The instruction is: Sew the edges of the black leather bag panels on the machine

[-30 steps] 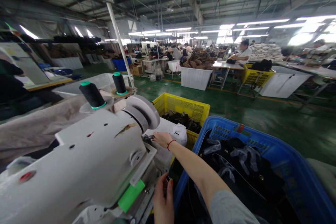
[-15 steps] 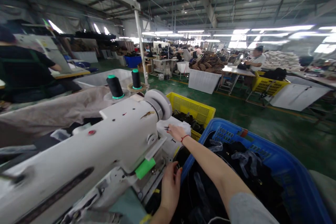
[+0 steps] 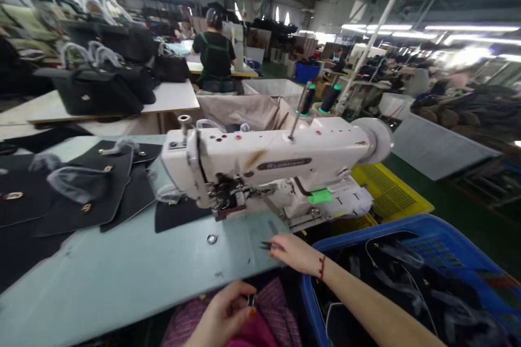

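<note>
As the left hand (image 3: 228,310), bottom middle, pinches a spool (image 3: 251,300), the right hand (image 3: 297,254) holds a pointy tool (image 3: 266,245): likely thread work, next needing care.

The sewing machine (image 3: 268,157) has smooth, glossy white paint with a brown stain, its needle-end workings (image 3: 226,195) look like oily bare metal, and the pale worktop (image 3: 163,276) is smooth with a soft sheen under a shiny metal disc (image 3: 212,239). At the left, black panels (image 3: 116,187) look matt and leather-like, with glossy gold-toned metal fittings (image 3: 14,196) and crinkled, see-through plastic wrapping (image 3: 77,184). At the near right, the blue crate (image 3: 308,303) is dull-glossed plastic, while the pointed tool (image 3: 266,245) looks like dark metal and the near checked cloth (image 3: 280,309) is matt and woven
</note>
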Demonstrator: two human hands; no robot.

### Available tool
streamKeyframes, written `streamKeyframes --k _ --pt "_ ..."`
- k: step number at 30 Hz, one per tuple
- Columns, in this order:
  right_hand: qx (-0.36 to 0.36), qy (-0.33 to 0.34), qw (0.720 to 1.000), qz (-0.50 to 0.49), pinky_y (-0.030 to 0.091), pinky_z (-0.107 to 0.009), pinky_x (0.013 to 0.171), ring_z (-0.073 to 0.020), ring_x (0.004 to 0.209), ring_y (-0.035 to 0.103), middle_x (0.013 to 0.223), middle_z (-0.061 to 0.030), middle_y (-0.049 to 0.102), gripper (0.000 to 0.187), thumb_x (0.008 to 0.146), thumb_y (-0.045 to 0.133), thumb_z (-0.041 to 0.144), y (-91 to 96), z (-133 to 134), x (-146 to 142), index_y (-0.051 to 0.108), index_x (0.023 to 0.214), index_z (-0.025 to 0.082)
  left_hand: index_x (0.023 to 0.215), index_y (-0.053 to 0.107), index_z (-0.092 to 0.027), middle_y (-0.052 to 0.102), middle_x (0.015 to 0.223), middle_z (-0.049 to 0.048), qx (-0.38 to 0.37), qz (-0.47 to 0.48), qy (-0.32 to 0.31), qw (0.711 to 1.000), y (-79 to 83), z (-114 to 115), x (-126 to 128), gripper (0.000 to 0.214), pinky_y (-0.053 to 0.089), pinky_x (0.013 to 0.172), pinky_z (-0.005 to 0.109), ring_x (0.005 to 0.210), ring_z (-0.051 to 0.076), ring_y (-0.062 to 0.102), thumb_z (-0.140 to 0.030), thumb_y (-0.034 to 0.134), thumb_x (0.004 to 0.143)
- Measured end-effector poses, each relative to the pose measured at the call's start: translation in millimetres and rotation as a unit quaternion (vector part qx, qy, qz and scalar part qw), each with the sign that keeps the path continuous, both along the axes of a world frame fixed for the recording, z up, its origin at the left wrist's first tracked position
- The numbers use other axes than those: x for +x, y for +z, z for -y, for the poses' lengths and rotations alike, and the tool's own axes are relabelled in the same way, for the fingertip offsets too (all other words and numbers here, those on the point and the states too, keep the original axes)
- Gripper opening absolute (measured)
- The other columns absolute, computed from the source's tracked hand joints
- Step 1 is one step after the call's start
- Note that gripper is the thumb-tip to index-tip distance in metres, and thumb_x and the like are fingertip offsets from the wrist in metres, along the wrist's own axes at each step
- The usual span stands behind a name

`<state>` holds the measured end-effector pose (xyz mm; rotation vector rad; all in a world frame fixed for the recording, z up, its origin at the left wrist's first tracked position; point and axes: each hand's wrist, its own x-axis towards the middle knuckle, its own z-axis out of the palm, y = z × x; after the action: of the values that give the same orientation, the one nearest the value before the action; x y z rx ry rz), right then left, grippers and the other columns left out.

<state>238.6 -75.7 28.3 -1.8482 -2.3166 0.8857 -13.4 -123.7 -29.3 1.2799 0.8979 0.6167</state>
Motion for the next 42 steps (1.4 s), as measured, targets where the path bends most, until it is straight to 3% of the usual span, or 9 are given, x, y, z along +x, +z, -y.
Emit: streamKeyframes --k 4,8,12,15,17,23,28,35,42 --pt "0.043 -0.044 0.997 0.051 0.041 -0.043 0.1 -0.0297 0.118 0.054 0.125 -0.0213 0.058 0.032 0.088 0.051 0.011 -15.0 -22.7 -68.3 0.061 0.118 0.008 0.094 0.075 -0.019 0.07 0.095 0.0094 -0.019 0.005 0.11 0.994 4.6 -4.5 -66.6 0.035 0.054 0.074 0.032 0.077 0.021 0.064 -0.047 0.074 0.072" --pt "0.066 0.004 0.993 -0.101 0.036 -0.046 0.108 -0.0254 0.125 0.048 0.147 -0.0161 0.04 0.057 0.083 0.047 0.005 4.5 -3.5 -119.1 0.044 0.139 0.015 0.097 0.074 -0.023 0.069 0.1 0.0074 -0.023 0.01 0.166 0.986 18.6 -5.0 -118.7 0.029 0.055 0.076 0.033 0.08 0.021 0.066 -0.039 0.074 0.072" --pt "-0.107 0.023 0.908 -0.405 0.055 -0.025 0.068 -0.0076 0.076 0.064 0.152 -0.0124 0.032 0.081 0.076 0.041 0.003 18.0 13.5 -169.3 0.021 0.149 0.03 0.102 0.073 -0.026 0.065 0.106 0.007 0.055 -0.019 0.162 0.985 38.4 -8.8 -148.1 0.025 0.055 0.078 0.032 0.083 0.02 0.066 -0.029 0.068 0.078" --pt "-0.243 0.034 0.833 -0.496 0.052 -0.02 0.056 -0.0062 0.068 0.063 0.144 -0.0125 0.041 0.081 0.074 0.048 0.008 11.3 15.0 -198.2 0.023 0.148 0.032 0.107 0.073 -0.028 0.064 0.106 0.0086 0.119 -0.046 0.148 0.981 49.5 -12.5 -156.1 0.028 0.056 0.072 0.031 0.083 0.021 0.066 -0.026 0.062 0.082" --pt "-0.277 0.01 0.816 -0.507 0.051 -0.02 0.054 -0.0086 0.067 0.064 0.129 -0.0119 0.054 0.068 0.079 0.054 0.017 6.1 16.1 -209.8 0.033 0.143 0.025 0.109 0.072 -0.028 0.064 0.103 0.0093 0.157 -0.061 0.149 0.974 52.6 -14.6 -158.1 0.029 0.057 0.068 0.031 0.082 0.022 0.066 -0.025 0.06 0.083" --pt "-0.12 -0.101 0.881 -0.447 0.04 -0.02 0.053 -0.0092 0.058 0.051 0.067 0.0018 0.054 0.023 0.093 0.053 0.036 14.4 31.9 -211.2 0.06 0.095 0.015 0.11 0.071 -0.025 0.065 0.096 0.0072 0.245 -0.102 0.208 0.942 49.9 -20.2 -150.4 0.028 0.058 0.074 0.029 0.082 0.019 0.067 -0.024 0.062 0.083" --pt "-0.022 -0.082 0.922 -0.377 0.036 -0.022 0.057 -0.0105 0.062 0.048 0.071 0.0005 0.058 0.02 0.094 0.053 0.032 24.4 43.9 -198.7 0.064 0.086 0.017 0.1 0.072 -0.024 0.068 0.098 0.005 0.134 -0.021 0.242 0.961 45.2 -24.9 -129.1 0.021 0.057 0.077 0.026 0.086 0.018 0.068 -0.025 0.07 0.078" --pt "0.032 -0.045 0.936 -0.348 0.038 -0.021 0.061 -0.011 0.064 0.052 0.072 0.001 0.061 0.017 0.095 0.052 0.028 25.3 50.4 -183.3 0.066 0.089 0.019 0.096 0.075 -0.025 0.072 0.099 0.0036 -0.114 0.144 0.229 0.956 39.1 -27.6 -113.2 0.026 0.056 0.078 0.025 0.082 0.019 0.071 -0.029 0.079 0.071" --pt "0.041 0.023 0.966 -0.256 0.041 -0.021 0.07 -0.0128 0.078 0.061 0.086 0.0001 0.068 0.011 0.095 0.054 0.02 23.1 29.2 -171.2 0.064 0.092 0.019 0.094 0.077 -0.024 0.07 0.099 0.0058 -0.008 0.098 0.188 0.977 60.1 -27.1 -112.3 0.018 0.053 0.08 0.023 0.091 0.019 0.067 -0.032 0.072 0.078"
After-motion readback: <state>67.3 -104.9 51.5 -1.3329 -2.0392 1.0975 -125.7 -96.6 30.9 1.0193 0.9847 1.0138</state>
